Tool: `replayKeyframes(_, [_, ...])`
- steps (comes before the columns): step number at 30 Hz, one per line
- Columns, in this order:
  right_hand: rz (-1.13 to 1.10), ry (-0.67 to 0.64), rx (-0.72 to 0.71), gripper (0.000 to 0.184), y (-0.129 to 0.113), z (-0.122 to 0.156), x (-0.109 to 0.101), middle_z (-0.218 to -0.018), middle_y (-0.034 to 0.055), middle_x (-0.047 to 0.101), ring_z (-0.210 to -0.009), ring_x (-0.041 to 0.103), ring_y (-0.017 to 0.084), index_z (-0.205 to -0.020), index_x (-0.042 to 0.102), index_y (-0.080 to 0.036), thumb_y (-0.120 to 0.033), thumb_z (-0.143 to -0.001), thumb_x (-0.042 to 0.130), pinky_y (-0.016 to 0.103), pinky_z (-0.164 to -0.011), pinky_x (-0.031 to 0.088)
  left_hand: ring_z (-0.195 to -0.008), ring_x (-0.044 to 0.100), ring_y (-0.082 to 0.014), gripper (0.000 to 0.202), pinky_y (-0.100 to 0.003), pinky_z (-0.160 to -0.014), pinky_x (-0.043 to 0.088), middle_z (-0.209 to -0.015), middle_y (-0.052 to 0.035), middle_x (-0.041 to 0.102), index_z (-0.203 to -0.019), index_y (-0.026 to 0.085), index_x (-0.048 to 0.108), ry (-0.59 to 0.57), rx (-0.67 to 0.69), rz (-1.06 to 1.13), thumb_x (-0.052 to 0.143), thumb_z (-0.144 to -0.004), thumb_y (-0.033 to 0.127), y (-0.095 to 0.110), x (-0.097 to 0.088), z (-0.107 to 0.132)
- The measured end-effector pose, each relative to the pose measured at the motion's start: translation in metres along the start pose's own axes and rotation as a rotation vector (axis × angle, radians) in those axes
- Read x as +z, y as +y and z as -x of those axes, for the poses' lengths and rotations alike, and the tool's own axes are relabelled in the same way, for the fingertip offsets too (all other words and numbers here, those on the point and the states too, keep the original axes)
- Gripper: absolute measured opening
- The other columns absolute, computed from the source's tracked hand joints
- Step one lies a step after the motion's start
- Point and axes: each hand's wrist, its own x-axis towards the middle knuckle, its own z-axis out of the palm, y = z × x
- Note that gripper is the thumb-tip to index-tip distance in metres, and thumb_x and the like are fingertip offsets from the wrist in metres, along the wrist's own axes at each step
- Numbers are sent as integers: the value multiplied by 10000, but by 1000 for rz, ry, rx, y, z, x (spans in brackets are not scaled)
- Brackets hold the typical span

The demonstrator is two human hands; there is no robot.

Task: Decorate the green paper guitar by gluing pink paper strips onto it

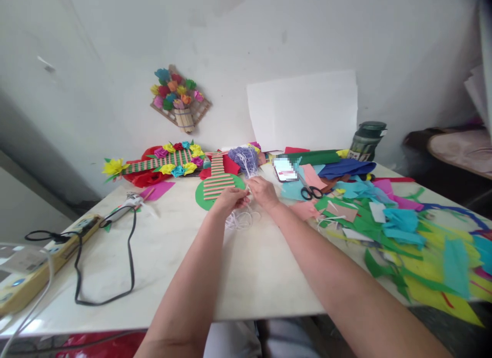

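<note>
My left hand [231, 199] and my right hand [263, 191] meet near the middle of the table, both with fingers closed in a pinch on thin white string. Loose loops of the white string [239, 221] lie on the table just below them. Beside my left hand is a green paper disc [203, 200] with pinkish sticks laid across it in rows, narrowing into a neck of sticks [217, 164]. Behind my hands sits a bundle of purple yarn [242, 155], with white strands hanging from its front.
Scissors [312, 193] and a phone [285, 170] lie right of my hands, before many coloured paper scraps [403, 226]. A green-lidded bottle [367, 141] stands behind. At left are a glue gun [122, 209], its black cord and a power strip [49, 255]. A flower-trimmed stick craft [161, 162] lies at back left.
</note>
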Motion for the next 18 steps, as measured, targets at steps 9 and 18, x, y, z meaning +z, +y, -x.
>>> replayKeyframes(9, [-46, 35, 334, 228, 22, 5, 8, -920, 48, 674, -836, 598, 163, -929, 682, -193, -191, -837, 473, 248, -726, 435, -397, 397, -78, 337, -209, -423, 334, -357, 41, 376, -503, 167, 517, -173, 684, 377, 696, -589, 440, 26, -36, 28])
replayKeyframes(18, [-23, 50, 339, 259, 16, 4, 2, -961, 3, 677, -824, 601, 135, -1008, 662, -246, -235, -853, 454, 218, -663, 396, -703, 577, -193, 365, -269, -645, 408, -578, -40, 598, -494, 172, 593, 244, 367, -598, 634, -644, 501, 20, -32, 10])
